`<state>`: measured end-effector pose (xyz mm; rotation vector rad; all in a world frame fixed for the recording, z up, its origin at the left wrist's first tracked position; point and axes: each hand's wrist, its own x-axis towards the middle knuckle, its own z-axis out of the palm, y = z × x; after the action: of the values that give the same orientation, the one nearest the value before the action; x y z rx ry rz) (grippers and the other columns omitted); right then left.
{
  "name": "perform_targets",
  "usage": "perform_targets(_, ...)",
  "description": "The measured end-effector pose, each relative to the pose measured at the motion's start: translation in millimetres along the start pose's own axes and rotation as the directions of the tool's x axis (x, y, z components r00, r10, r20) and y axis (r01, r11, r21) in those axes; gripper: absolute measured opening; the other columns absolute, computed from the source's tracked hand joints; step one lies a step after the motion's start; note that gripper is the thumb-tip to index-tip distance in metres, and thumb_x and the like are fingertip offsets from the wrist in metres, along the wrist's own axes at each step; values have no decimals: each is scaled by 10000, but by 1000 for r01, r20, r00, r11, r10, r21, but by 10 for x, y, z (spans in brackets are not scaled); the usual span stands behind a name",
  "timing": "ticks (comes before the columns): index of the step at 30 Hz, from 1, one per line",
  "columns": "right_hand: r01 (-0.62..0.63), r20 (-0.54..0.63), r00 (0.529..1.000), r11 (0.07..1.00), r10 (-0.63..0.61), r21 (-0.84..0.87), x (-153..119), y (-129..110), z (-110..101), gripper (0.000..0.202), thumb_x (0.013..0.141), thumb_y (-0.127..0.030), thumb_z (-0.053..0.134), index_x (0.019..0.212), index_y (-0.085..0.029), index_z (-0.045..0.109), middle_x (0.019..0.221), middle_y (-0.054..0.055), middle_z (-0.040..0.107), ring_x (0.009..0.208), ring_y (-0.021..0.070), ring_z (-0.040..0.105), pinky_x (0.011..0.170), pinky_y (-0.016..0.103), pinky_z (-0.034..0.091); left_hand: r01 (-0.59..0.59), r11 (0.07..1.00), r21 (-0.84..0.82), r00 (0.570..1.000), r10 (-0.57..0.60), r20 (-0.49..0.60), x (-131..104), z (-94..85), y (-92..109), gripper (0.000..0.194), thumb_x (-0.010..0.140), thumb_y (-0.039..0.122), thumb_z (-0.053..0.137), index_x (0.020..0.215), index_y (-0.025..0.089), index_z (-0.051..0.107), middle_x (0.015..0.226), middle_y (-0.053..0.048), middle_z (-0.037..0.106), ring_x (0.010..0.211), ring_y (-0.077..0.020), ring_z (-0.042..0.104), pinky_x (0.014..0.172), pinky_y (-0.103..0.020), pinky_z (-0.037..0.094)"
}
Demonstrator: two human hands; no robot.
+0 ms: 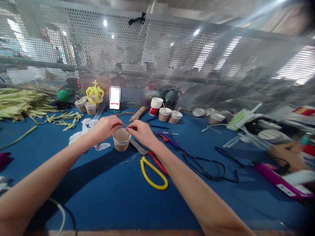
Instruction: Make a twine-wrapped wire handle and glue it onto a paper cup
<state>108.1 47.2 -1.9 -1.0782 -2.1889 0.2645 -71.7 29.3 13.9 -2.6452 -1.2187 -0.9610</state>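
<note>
My left hand (106, 127) and my right hand (143, 131) meet just above a small cup (121, 144), fingers pinched. A short thin strand of twine (125, 125) seems to run between both sets of fingertips. The cup stands upright, wrapped in brownish twine or cloth with a paler band near its rim. Beside it, partly under my right forearm, lie large scissors (154, 185) with one yellow and one red handle loop. A loose bit of twine (130, 160) rests near the scissors.
Behind my hands are a twine roll (138, 114), stacked paper cups (156, 105), wrapped cups (164, 114) and a phone (114, 98). A blue glue gun (167, 137) trails a black cable (209, 177) rightward. Husks (19, 103) lie left; another person's hand (285, 155) is far right.
</note>
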Motion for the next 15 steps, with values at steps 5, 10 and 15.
perform_targets(5, 0, 12, 1000, 999, 1, -45, 0, 1, -3, 96, 732, -178, 570, 729, -143, 659, 713, 40, 612, 653, 122, 549, 601, 221, 404, 1, 1000, 7, 1000, -1, 1, 2, 1, 12, 168, 801, 182, 461, 807, 151, 627, 753, -45, 640, 679, -138, 574, 623, -241, 448)
perform_targets(10, 6, 25, 1000, 998, -4, -67, 10, -5, -17, 90, 727, -164, 566, 722, -142, 653, 705, 37, 619, 617, 113, 533, 578, 213, 392, 15, 1000, 5, 1000, -15, 17, 4, -5, 14, 159, 795, 173, 470, 812, 143, 626, 762, -51, 642, 682, -140, 575, 623, -239, 446)
perform_targets(15, 15, 38, 999, 996, -12, -85, 10, -20, -26, 88, 724, -159, 565, 717, -143, 652, 687, 34, 626, 613, 117, 528, 580, 218, 381, 15, 1000, -14, 1000, -14, 20, 1, 2, 19, 168, 797, 174, 455, 818, 148, 619, 767, -51, 639, 696, -138, 575, 634, -242, 444)
